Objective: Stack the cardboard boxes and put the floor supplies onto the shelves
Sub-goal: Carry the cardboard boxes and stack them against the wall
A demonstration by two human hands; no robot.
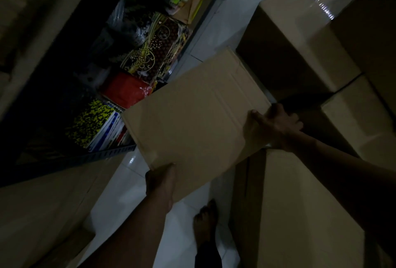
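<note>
Cardboard box (192, 113) held mid-frame, left hand (160, 184) fingers gripping its lower corner, right hand (272, 126) fingers clasping its right edge, shelves (120, 70) upper left

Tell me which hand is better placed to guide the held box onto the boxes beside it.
Right, probably. The right hand grips the cardboard box at its edge next to the stacked boxes, while the left hand holds the corner over the floor, farther from them.
</note>
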